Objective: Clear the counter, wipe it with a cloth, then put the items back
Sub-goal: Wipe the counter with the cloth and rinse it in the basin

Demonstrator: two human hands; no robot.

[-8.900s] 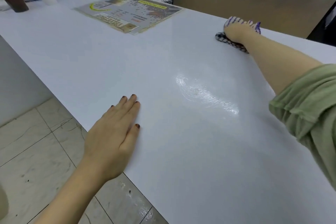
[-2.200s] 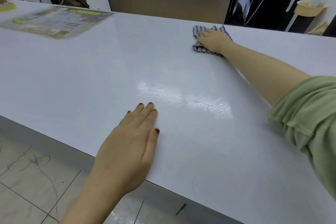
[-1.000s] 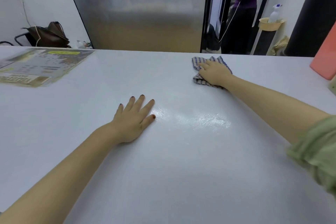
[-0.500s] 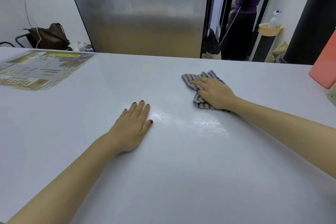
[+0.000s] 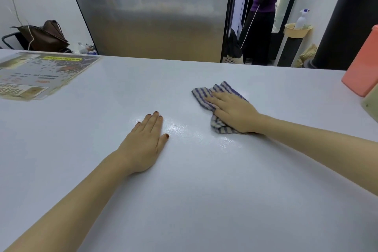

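White bench point(image 5: 204, 200) mostly bare. Blue-and-white checked cloth point(image 5: 204, 96) lies right of centre, right hand point(image 5: 233, 112) pressed flat on it, fingers extended and close together. Left hand point(image 5: 146, 143) flat on bench, palm down, fingers together, just left of wet sheen point(image 5: 184, 129). Laminated sheet point(image 5: 38, 75) far left; print upside down, unreadable. Orange container point(image 5: 362, 67) at right edge. Versus half second ago: cloth and right hand nearer, left hand unmoved.
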